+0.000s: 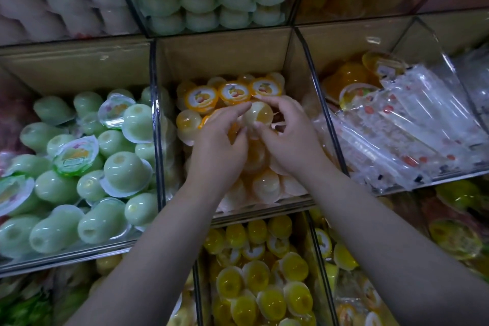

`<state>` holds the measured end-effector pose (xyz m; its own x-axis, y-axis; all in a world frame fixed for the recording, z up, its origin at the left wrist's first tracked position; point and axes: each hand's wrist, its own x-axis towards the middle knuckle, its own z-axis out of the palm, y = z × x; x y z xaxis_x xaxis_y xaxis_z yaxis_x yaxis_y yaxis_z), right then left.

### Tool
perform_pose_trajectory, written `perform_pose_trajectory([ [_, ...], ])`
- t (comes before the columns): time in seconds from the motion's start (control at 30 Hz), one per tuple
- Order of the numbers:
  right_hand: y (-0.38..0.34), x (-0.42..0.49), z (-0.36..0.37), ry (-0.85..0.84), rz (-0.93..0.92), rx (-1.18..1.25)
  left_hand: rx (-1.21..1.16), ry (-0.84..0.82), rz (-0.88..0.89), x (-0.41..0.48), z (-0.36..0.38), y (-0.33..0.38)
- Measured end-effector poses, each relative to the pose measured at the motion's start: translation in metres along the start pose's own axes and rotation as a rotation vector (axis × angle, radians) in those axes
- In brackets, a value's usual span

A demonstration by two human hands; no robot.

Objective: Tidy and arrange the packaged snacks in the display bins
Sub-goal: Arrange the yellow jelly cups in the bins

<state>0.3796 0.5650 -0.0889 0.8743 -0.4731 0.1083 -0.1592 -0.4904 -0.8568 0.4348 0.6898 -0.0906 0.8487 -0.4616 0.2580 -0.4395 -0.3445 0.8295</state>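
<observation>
Now we are pinching one orange jelly cup (258,114) between left hand (219,145) and right hand (288,137), fingers curled round it, above the middle bin (225,53); a slip, we judge, could topple the far upright row (234,92).

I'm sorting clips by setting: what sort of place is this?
Likely a shop's snack display: rows of clear-walled bins, heaped with green jelly cups, orange jelly cups and yellow jelly cups.

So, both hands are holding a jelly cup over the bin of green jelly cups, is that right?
Not quite. In the head view the left hand and right hand hold the jelly cup over the middle bin of orange jelly cups; the green jelly cups are in the neighbouring bin.
</observation>
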Motion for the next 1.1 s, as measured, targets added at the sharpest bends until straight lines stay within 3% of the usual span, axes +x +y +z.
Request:
perform_pose_trajectory([
  [0.2,-0.004,-0.001,-0.004,0.082,0.165,0.198,-0.05,-0.055,0.07,-0.002,0.0,0.001],
  [0.3,-0.002,0.002,-0.007,0.113,0.212,0.054,-0.048,-0.062,0.092,-0.002,0.002,0.001],
  [0.5,0.006,0.006,-0.007,0.091,0.27,-0.144,0.043,-0.049,-0.078,0.0,0.004,0.002],
  [0.8,0.01,0.006,-0.003,-0.014,0.203,-0.162,0.217,-0.141,0.071,0.001,0.006,-0.005],
  [1.1,0.011,0.009,-0.004,0.136,0.166,-0.057,0.289,-0.597,0.027,-0.008,0.011,-0.001],
])
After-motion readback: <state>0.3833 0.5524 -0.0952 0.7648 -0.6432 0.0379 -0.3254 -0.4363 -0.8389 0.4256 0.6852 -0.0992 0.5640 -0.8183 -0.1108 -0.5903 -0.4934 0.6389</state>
